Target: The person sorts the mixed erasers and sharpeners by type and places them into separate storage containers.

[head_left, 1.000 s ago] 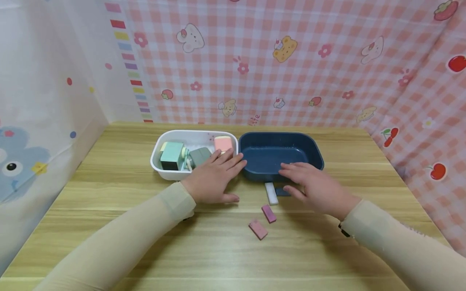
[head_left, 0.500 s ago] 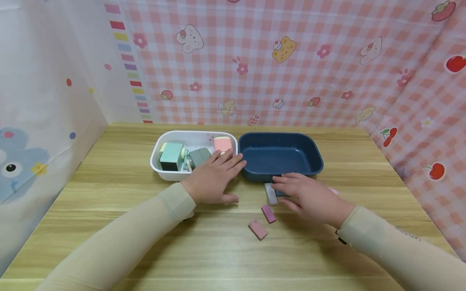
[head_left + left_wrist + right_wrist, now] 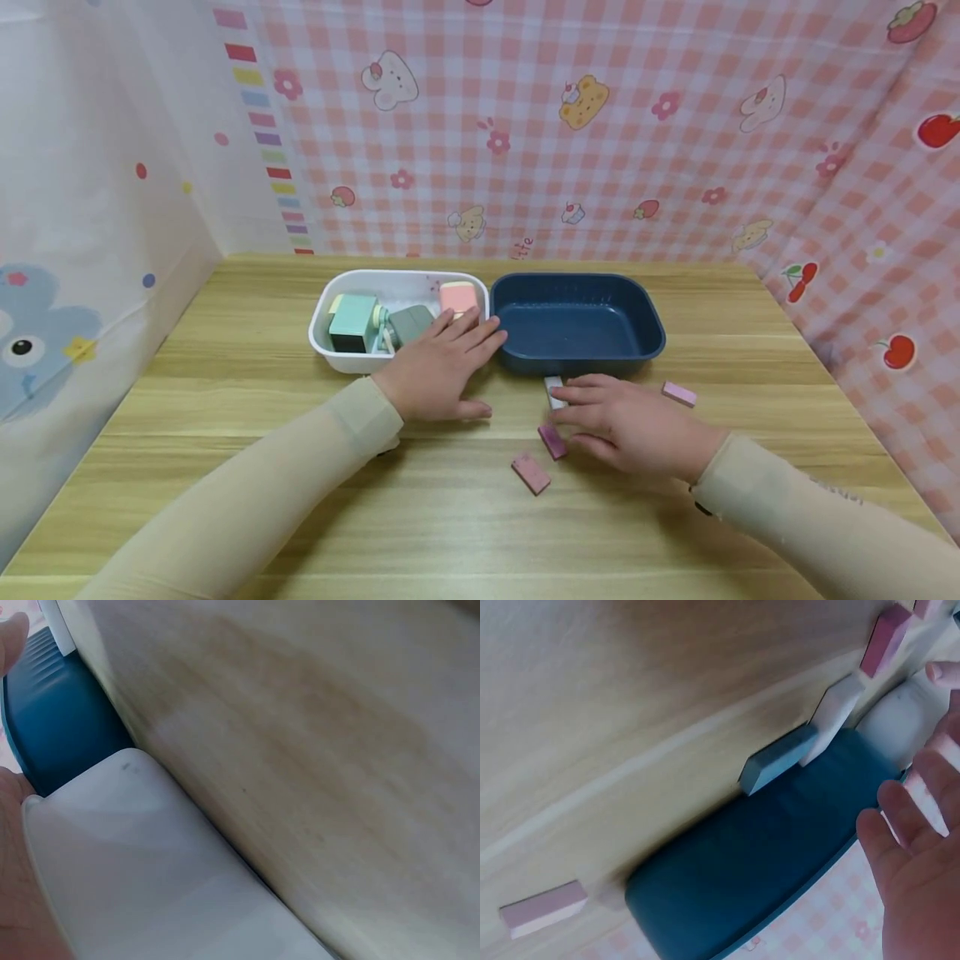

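Observation:
My left hand (image 3: 438, 371) lies with straight fingers across the front rim of the white bin (image 3: 341, 361), its fingertips near the dark blue bin (image 3: 577, 364). My right hand (image 3: 637, 425) hovers palm down in front of the blue bin, fingers extended and nothing held. Its fingertips overlap the white block (image 3: 553, 387) in the head view. A magenta block (image 3: 552, 442) sits just beside the thumb, and a pink one (image 3: 531, 473) lies nearer. Hidden under the hand in the head view, a blue-grey block (image 3: 778, 757) shows in the right wrist view, beside the white one.
Inside the white bin are a mint boxy item with a crank-like part (image 3: 354, 321), a grey-green item (image 3: 411, 323) and a pink item (image 3: 458, 297). A light pink block (image 3: 678, 394) lies right of my right hand. Patterned cloth (image 3: 525, 125) stands behind the wooden table (image 3: 450, 533).
My right hand has drawn back from over the blue bin toward me and slightly left, uncovering the light pink block and covering the blue-grey one. The left hand stays put.

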Motion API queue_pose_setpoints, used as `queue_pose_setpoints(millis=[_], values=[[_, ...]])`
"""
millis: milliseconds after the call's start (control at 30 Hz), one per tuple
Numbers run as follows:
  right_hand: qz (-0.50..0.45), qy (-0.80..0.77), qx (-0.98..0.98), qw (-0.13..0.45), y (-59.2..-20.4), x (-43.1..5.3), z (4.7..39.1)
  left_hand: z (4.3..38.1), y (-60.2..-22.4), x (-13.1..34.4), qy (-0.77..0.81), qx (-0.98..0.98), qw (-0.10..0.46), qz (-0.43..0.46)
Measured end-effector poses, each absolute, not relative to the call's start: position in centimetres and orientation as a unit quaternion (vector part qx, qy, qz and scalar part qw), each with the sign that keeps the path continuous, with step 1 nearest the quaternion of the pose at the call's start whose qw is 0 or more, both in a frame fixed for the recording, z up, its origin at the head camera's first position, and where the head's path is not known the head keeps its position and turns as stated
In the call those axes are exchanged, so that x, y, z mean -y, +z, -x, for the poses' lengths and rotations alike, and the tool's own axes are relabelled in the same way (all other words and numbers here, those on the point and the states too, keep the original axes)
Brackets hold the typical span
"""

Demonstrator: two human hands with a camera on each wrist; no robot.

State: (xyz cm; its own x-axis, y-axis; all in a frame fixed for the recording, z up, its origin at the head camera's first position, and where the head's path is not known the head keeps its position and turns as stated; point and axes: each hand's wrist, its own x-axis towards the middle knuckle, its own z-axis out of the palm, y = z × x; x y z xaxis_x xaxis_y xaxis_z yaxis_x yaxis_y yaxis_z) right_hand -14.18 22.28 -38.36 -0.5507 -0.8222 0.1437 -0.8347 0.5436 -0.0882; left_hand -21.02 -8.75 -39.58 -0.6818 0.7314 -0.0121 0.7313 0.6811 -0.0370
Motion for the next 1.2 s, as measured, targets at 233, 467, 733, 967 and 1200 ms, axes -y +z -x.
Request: queue_pose_setpoints(millis=[233,467,733,967,1200], values=[[-0.526,0.084,0.845,0.042,-39.1,-21.6,13.4,21.0,-39.6,8.8,0.018,0.917,0.004,0.398],[-0.539,0.096,0.836,0.028,-39.8,-20.8,12.4,21.0,-39.5,8.8,0.024,0.917,0.000,0.398],[-0.583,0.088,0.807,0.028,-40.1,-20.2,12.3,20.9,-39.4,8.7,0.020,0.918,-0.006,0.397],[-0.590,0.079,0.802,0.039,-40.4,-19.8,12.4,21.0,-39.5,8.7,0.017,0.917,0.000,0.399],[-0.587,0.081,0.805,0.044,-40.8,-19.6,12.5,21.0,-39.6,8.8,0.021,0.917,-0.003,0.398]])
